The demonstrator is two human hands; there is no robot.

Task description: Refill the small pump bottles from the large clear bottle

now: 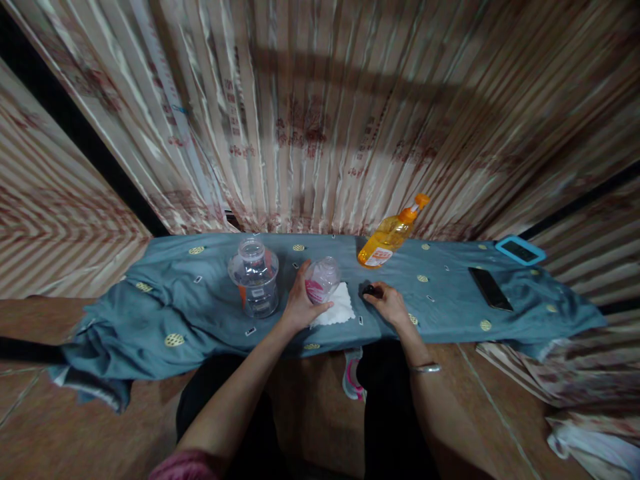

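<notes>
My left hand [300,301] is wrapped round the side of a small clear plastic bottle [326,277] with a pink label; its mouth looks uncapped. The bottle is over a white scallop-edged cloth [341,307]. To the right, my right hand [390,303] pinches a small dark cap-like piece [369,290] low over the table; its exact kind is too small to tell. A large clear plastic jar [255,280] with an open neck stands left of my left hand. Behind my right hand stands an orange pump bottle [385,241] of yellow-orange liquid.
A blue-green cloth with pineapple prints [200,327] covers the narrow table and hangs over its edges. On the right lie a black phone [490,288] and a blue-framed device [520,250]. Pleated curtains [310,120] rise right behind the table.
</notes>
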